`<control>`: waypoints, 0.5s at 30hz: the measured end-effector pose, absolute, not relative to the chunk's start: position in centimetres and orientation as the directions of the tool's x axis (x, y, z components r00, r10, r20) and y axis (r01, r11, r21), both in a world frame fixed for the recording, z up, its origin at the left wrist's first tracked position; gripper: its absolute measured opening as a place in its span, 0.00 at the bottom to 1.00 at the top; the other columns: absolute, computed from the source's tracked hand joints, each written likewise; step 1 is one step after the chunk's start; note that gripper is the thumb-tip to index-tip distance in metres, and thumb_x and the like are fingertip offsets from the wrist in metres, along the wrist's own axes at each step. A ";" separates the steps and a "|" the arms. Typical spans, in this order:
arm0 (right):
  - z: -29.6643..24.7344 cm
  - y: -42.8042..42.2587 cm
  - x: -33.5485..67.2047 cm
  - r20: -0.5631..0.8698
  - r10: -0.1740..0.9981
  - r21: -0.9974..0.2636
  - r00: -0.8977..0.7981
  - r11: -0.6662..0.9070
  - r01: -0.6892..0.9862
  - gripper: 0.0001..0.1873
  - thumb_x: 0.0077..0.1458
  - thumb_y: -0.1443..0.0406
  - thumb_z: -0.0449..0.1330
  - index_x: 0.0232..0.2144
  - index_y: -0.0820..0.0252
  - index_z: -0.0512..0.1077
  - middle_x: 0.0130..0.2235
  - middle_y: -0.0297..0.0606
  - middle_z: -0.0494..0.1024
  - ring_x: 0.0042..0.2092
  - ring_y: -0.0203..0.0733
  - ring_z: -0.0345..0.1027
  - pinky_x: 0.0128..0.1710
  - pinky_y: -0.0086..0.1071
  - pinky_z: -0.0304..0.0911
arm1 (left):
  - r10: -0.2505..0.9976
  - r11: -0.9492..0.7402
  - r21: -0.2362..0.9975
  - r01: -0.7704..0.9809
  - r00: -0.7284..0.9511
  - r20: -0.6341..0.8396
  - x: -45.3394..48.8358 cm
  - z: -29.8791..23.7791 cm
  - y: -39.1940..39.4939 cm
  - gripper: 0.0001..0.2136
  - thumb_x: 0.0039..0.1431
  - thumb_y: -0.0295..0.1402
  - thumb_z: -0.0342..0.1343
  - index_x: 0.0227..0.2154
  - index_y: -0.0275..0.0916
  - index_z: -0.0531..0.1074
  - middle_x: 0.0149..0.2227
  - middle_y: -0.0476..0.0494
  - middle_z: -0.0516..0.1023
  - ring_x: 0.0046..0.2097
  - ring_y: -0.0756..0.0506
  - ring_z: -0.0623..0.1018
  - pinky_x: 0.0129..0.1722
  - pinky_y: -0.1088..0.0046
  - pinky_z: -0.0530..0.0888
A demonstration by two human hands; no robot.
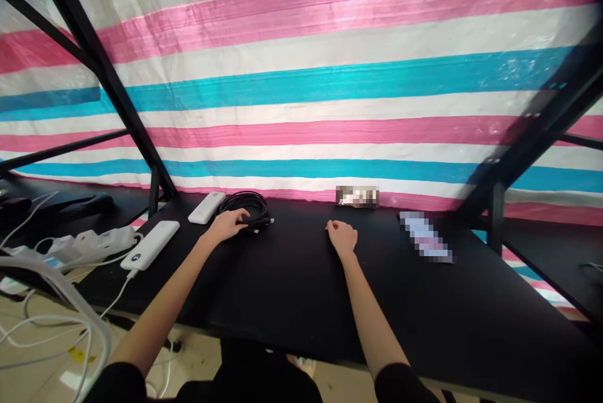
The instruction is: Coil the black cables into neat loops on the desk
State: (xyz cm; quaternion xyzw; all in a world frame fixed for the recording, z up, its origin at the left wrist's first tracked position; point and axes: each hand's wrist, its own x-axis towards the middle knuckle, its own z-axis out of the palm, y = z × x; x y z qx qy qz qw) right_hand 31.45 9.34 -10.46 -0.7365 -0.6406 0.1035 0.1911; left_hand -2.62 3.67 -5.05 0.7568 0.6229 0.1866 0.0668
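Observation:
A coiled black cable (245,198) lies on the black tabletop (273,302), its plug ends pointing right. My left hand (230,225) is at the coil's near left side, with thumb and fingers pinched on the cable. To the right, my right hand (342,238) rests on the tabletop with its fingers curled in; nothing shows in it. Just behind my left hand sits a white power bank (206,208). Nearer the left edge lies a second white power bank (151,245) with a white cable plugged into its near end.
A white power strip with chargers (94,243) and loose white cables (70,321) crowd the left side. A blurred-out phone-like object (425,236) lies at right, another pixelated item (357,196) at the back. Black metal frame bars (115,105) and a striped sheet (306,95) enclose the table.

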 end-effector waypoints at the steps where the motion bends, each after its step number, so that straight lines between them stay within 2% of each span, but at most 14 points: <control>1: -10.5 9.2 31.5 0.090 0.983 -0.419 0.158 -0.106 0.902 0.15 0.61 0.60 0.56 0.47 0.62 0.69 0.48 0.42 0.72 0.45 0.43 0.69 0.44 0.43 0.67 | 0.972 -0.210 0.327 0.921 0.162 0.169 -2.5 -5.1 3.7 0.11 0.59 0.38 0.56 0.40 0.36 0.73 0.34 0.46 0.77 0.34 0.47 0.77 0.38 0.64 0.74; 5: -10.4 9.0 31.6 0.067 0.986 -0.444 0.156 -0.110 0.889 0.15 0.61 0.60 0.56 0.47 0.62 0.69 0.48 0.42 0.72 0.45 0.43 0.69 0.45 0.43 0.67 | 0.982 -0.165 0.330 0.930 0.124 0.142 -2.2 -4.0 4.6 0.12 0.60 0.39 0.54 0.39 0.36 0.72 0.38 0.45 0.76 0.37 0.47 0.76 0.39 0.64 0.74; 9: -10.1 8.8 31.7 0.040 0.986 -0.498 0.159 -0.119 0.859 0.15 0.61 0.60 0.56 0.47 0.62 0.69 0.48 0.42 0.72 0.45 0.44 0.69 0.45 0.44 0.67 | 0.949 -0.034 0.373 0.927 -0.086 0.302 -2.5 -0.9 5.7 0.12 0.62 0.39 0.51 0.42 0.35 0.71 0.40 0.43 0.76 0.40 0.45 0.76 0.42 0.61 0.73; 12: -9.9 8.7 31.7 0.023 0.986 -0.567 0.166 -0.123 0.814 0.15 0.61 0.60 0.56 0.47 0.62 0.69 0.48 0.42 0.72 0.46 0.44 0.69 0.45 0.44 0.66 | 0.835 0.076 0.439 0.895 -0.298 0.462 -2.2 2.0 5.3 0.12 0.65 0.35 0.45 0.41 0.37 0.71 0.36 0.41 0.77 0.41 0.41 0.76 0.41 0.62 0.70; 15: -9.8 8.4 31.7 0.006 0.985 -0.662 0.174 -0.127 0.738 0.15 0.60 0.60 0.56 0.46 0.62 0.69 0.48 0.42 0.72 0.46 0.44 0.68 0.46 0.45 0.65 | 0.698 0.087 0.521 0.849 -0.425 0.576 -1.0 4.4 3.6 0.12 0.64 0.31 0.42 0.42 0.39 0.70 0.32 0.41 0.75 0.39 0.38 0.76 0.37 0.65 0.67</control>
